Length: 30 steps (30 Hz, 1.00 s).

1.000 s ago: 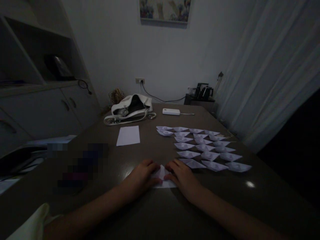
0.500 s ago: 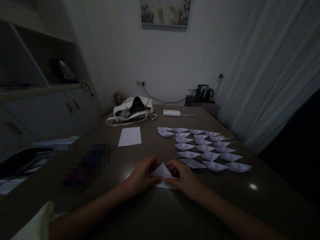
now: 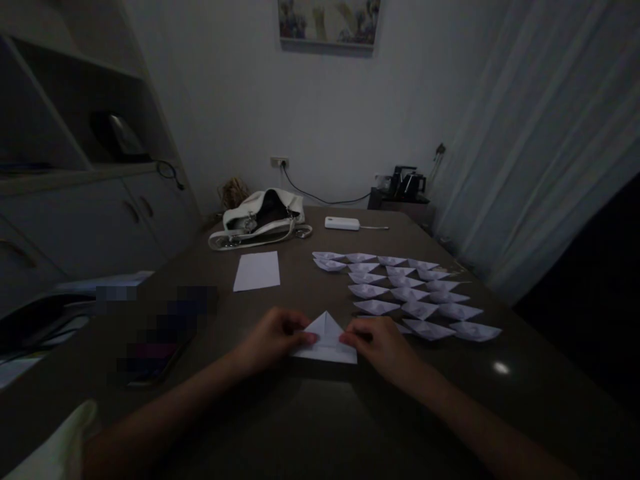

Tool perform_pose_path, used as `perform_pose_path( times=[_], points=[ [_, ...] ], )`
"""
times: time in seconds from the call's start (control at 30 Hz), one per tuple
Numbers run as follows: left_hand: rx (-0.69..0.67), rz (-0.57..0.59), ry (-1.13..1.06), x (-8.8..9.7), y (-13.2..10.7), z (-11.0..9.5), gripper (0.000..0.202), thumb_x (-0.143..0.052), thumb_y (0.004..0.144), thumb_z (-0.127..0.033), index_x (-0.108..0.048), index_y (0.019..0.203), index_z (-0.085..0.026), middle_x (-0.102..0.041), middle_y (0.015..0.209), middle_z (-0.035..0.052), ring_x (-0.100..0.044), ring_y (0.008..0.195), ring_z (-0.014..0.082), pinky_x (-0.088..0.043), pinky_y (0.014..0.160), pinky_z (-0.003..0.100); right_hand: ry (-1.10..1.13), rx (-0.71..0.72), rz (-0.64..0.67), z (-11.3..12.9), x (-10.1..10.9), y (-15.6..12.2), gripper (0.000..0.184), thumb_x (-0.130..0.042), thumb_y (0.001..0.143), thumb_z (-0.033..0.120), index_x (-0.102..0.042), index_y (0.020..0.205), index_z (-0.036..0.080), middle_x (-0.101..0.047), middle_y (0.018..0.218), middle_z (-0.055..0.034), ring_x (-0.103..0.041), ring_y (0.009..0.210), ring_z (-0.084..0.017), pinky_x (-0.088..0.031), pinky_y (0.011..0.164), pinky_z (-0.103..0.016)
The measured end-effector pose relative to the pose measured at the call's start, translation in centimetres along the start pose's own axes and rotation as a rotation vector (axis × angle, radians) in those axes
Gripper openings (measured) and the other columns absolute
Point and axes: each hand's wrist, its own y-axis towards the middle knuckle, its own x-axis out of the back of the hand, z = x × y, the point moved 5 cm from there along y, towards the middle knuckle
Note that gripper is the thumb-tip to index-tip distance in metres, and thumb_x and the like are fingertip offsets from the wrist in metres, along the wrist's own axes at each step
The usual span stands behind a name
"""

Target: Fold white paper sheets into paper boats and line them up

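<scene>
A white folded paper piece [image 3: 326,340] with a pointed top lies on the dark table [image 3: 310,420] in front of me. My left hand [image 3: 273,340] pinches its left side and my right hand [image 3: 383,343] pinches its right side, fingers closed on the paper. Just beyond my right hand lie several finished white paper boats [image 3: 407,293] set out in rows. A flat blank white sheet [image 3: 257,271] lies farther back to the left.
A white handbag [image 3: 260,217] and a white power bank [image 3: 343,223] with a cable sit at the table's far end. A dark phone [image 3: 155,360] lies to my left. Cabinets stand on the left, a curtain on the right.
My hands have drawn apart to the paper's two sides, and the folded piece now shows as a wider shape with a raised point. Earlier they covered most of it.
</scene>
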Motion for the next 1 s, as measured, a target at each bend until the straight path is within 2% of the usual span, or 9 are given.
perform_pose_path(
  times=[0.1,0.23,0.37,0.43,0.5,0.6,0.73,0.87,1.0],
  points=[
    [0.050,0.017,-0.068,0.0,0.1,0.3,0.033,-0.072,0.072,-0.040,-0.070,0.087,-0.011,-0.071,0.078,0.0042,-0.061,0.065,0.0152,-0.041,0.053,0.020,-0.014,-0.018,-0.001,0.3,0.4,-0.1,0.018,-0.061,0.083,0.017,-0.067,0.066,0.013,-0.058,0.057,0.0017,-0.050,0.054,-0.010,-0.031,0.052,-0.022],
    [0.012,-0.012,-0.083,-0.1,-0.1,-0.2,0.029,-0.071,0.072,-0.038,-0.068,0.085,-0.012,-0.071,0.082,0.0038,-0.062,0.068,0.0151,-0.043,0.056,0.020,0.036,-0.015,0.014,0.6,0.4,-0.2,0.018,-0.059,0.083,0.022,-0.067,0.069,0.013,-0.058,0.059,0.0011,-0.051,0.056,-0.011,-0.032,0.051,-0.021],
    [-0.034,-0.013,-0.025,-1.0,-0.5,-0.9,0.027,-0.067,0.076,-0.037,-0.067,0.084,-0.011,-0.071,0.082,0.0050,-0.062,0.067,0.0149,-0.043,0.055,0.020,0.162,-0.055,0.062,-0.2,-1.1,-0.4,0.019,-0.067,0.076,0.032,-0.067,0.073,0.013,-0.058,0.064,0.0003,-0.051,0.058,-0.012,-0.032,0.050,-0.021],
    [-0.045,-0.014,0.021,-1.4,-0.7,-1.2,0.028,-0.065,0.077,-0.037,-0.068,0.085,-0.011,-0.071,0.081,0.0058,-0.061,0.066,0.0155,-0.042,0.053,0.021,0.220,-0.139,0.086,-0.7,-1.9,-0.5,0.021,-0.069,0.073,0.033,-0.068,0.075,0.013,-0.059,0.065,-0.0003,-0.051,0.060,-0.013,-0.033,0.050,-0.021],
    [-0.057,-0.014,0.047,-1.7,-0.9,-1.5,0.029,-0.064,0.078,-0.038,-0.068,0.086,-0.010,-0.071,0.080,0.0061,-0.061,0.065,0.0159,-0.041,0.053,0.021,0.252,-0.163,0.100,-0.7,-2.2,-0.6,0.020,-0.067,0.075,0.032,-0.068,0.074,0.012,-0.058,0.064,-0.0005,-0.051,0.059,-0.013,-0.033,0.050,-0.021],
    [-0.071,-0.013,0.005,-1.5,-1.0,-1.9,0.030,-0.064,0.078,-0.040,-0.068,0.085,-0.011,-0.070,0.079,0.0055,-0.061,0.066,0.0158,-0.042,0.054,0.022,0.247,-0.122,0.088,-0.1,-1.6,-0.6,0.021,-0.064,0.077,0.032,-0.066,0.068,0.012,-0.054,0.061,0.0001,-0.048,0.057,-0.012,-0.032,0.049,-0.021],
    [-0.017,-0.068,-0.048,-0.5,-0.8,-1.5,0.035,-0.069,0.073,-0.043,-0.067,0.086,-0.011,-0.070,0.080,0.0060,-0.061,0.067,0.0172,-0.043,0.055,0.023,0.174,-0.050,0.035,0.3,0.1,-0.4,0.027,-0.057,0.082,0.030,-0.060,0.061,0.015,-0.046,0.055,0.0026,-0.043,0.054,-0.011,-0.029,0.048,-0.021],
    [-0.040,-0.029,-0.005,0.0,-0.5,-0.9,0.036,-0.066,0.076,-0.045,-0.068,0.089,-0.011,-0.070,0.082,0.0053,-0.061,0.071,0.0176,-0.044,0.058,0.024,0.147,-0.035,0.014,-0.1,0.5,-0.2,0.029,-0.056,0.083,0.026,-0.054,0.056,0.015,-0.040,0.053,0.0042,-0.040,0.051,-0.010,-0.027,0.048,-0.022],
    [-0.069,0.004,0.123,0.5,-0.4,-0.6,0.040,-0.059,0.082,-0.051,-0.066,0.077,-0.011,-0.063,0.064,0.0002,-0.055,0.060,0.0136,-0.038,0.051,0.021,0.185,-0.067,0.014,-0.9,0.5,0.0,0.029,-0.056,0.082,0.025,-0.052,0.056,0.015,-0.040,0.052,0.0041,-0.040,0.051,-0.009,-0.027,0.046,-0.022]
  ],
)
